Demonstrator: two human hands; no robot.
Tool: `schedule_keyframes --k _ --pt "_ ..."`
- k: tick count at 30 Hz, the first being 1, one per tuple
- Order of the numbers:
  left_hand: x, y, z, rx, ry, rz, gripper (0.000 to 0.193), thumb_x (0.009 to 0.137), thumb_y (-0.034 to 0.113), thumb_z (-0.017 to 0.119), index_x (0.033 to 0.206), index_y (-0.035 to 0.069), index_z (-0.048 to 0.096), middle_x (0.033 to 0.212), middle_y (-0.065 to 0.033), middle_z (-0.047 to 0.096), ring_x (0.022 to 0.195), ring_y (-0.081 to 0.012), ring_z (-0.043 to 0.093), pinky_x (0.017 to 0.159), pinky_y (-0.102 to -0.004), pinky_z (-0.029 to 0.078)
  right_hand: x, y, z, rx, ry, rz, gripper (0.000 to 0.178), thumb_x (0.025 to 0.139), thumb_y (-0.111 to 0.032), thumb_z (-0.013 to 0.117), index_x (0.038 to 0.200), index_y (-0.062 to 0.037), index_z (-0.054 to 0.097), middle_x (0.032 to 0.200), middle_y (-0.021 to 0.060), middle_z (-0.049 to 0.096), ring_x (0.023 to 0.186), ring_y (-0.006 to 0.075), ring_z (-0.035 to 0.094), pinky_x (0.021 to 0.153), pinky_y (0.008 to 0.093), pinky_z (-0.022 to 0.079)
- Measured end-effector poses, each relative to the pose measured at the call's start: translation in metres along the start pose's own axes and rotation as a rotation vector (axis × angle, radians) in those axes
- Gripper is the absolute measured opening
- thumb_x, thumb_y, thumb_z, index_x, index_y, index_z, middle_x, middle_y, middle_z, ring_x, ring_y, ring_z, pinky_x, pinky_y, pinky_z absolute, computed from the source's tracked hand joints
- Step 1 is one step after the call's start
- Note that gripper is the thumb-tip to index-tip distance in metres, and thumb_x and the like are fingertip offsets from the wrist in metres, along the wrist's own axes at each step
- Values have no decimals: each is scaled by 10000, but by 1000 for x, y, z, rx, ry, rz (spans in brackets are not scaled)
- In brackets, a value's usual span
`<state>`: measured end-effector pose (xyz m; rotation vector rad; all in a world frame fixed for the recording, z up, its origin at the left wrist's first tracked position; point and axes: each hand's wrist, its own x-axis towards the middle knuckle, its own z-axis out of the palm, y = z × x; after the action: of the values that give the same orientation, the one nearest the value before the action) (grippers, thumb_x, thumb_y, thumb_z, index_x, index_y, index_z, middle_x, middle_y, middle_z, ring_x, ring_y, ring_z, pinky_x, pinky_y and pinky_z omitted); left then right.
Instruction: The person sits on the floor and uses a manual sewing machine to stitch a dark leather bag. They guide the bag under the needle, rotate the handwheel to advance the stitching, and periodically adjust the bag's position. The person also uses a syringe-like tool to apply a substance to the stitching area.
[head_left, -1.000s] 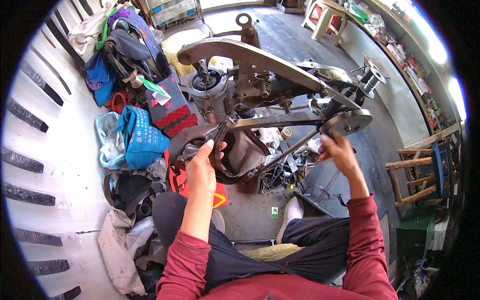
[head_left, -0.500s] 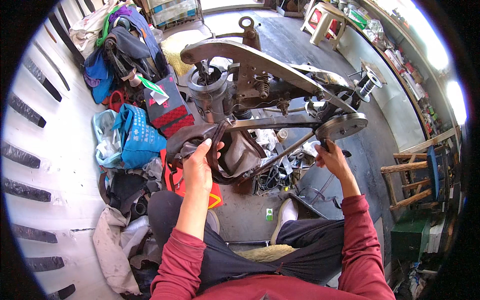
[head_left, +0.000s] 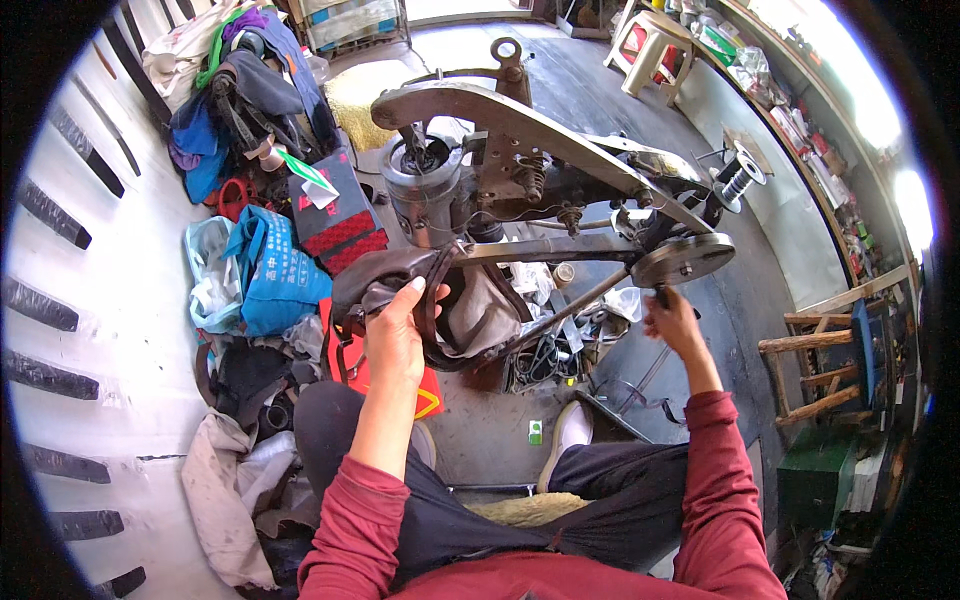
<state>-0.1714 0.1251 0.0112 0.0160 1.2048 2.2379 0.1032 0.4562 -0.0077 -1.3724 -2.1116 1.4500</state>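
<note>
The brown bag (head_left: 482, 318) spreads to both sides of the left hand (head_left: 397, 340) gripping it.

White Chinese lettering (head_left: 273, 266) — on blue bag (head_left: 264, 308); pinkish-red print (head_left: 304, 203) — on dark panel (head_left: 345, 207), too small to read.

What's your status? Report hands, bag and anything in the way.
Left hand gripping brown bag by its edge; right hand at handwheel. Bag mouth open, at end of machine arm. Loose clutter beside bag, below arm.
</note>
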Motion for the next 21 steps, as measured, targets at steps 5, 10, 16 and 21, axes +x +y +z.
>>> schedule_keyframes --k 5,10,16,21 --pt "-1 2 1 26 5 0 253 938 156 688 1151 21 681 1020 -97 744 943 -248 741 768 -340 584 -35 -63 -4 187 -59 -356 262 1023 -275 648 1026 -14 626 793 40 643 645 109 599 581 272 507" --pt "1 3 1 21 -8 -13 268 926 173 703 1150 28 684 1019 -87 745 951 -250 739 776 -346 575 -9 -46 -78 -47 415 -358 182 1007 -181 589 947 -10 614 735 33 609 605 109 562 548 264 451" --pt "3 1 0 33 -17 -9 262 937 171 694 1156 27 685 1027 -88 748 946 -242 742 769 -342 575 7 8 -9 -46 34 -3 207 1008 -191 633 1121 -18 627 774 63 640 602 138 615 522 296 510" --pt "4 1 0 38 -2 -25 271 942 180 690 1166 27 680 1036 -90 749 948 -238 742 781 -341 572 -32 -57 4 196 -119 -306 310 1018 -309 645 1028 0 626 799 86 666 636 138 639 572 281 528"
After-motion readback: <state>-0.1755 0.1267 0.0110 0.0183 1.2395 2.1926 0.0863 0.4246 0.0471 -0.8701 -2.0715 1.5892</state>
